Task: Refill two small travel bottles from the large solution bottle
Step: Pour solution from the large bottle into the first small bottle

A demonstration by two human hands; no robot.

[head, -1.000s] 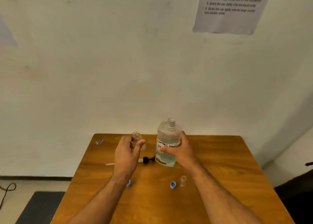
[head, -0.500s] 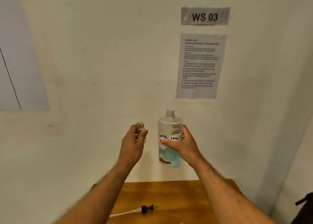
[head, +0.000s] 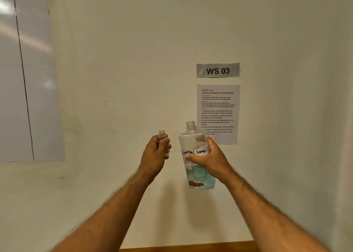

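Note:
My right hand (head: 209, 159) grips the large clear solution bottle (head: 196, 141) around its middle, in the air before the wall. The bottle stands upright, uncapped, with bluish liquid in its lower part and a handwritten "CONTACT LENS" label. My left hand (head: 155, 153) holds a small clear travel bottle (head: 162, 135), upright and uncapped, a little to the left of the large bottle. The two bottles do not touch. The second travel bottle and the caps are out of view.
A "WS 03" sign (head: 218, 70) and a printed instruction sheet (head: 218, 106) hang on the wall behind the bottles. Only a strip of the wooden table (head: 187, 247) shows at the bottom edge. A glossy panel (head: 24, 80) covers the wall at left.
Both hands have lifted their bottles off the table up in front of the wall. My view has tilted upward, so the table, pump and caps have dropped out of sight.

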